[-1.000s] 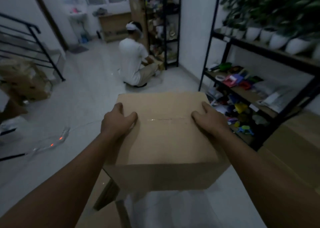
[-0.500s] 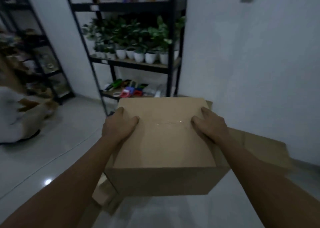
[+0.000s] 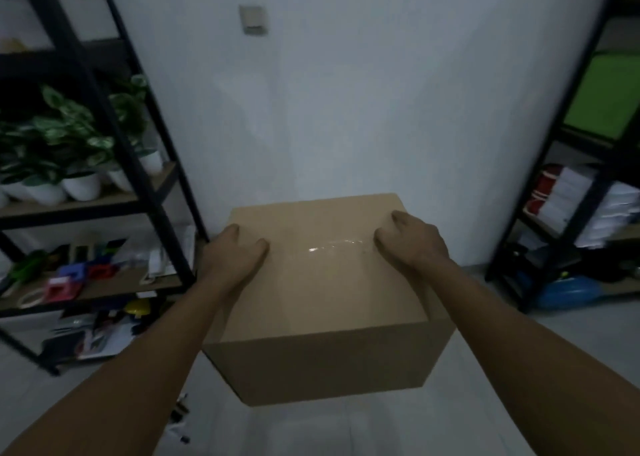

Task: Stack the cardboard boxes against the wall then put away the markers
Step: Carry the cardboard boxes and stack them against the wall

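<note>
Both arms outstretched, left hand (image 3: 232, 256) and right hand (image 3: 412, 244) curled.

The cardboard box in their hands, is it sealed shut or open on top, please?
Shut: the cardboard box has flat top flaps with glossy tape along the seam.

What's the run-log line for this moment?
phase: carrying | left hand: gripping cardboard box | right hand: gripping it | facing: white wall between shelving | markers: not identifiable
</note>
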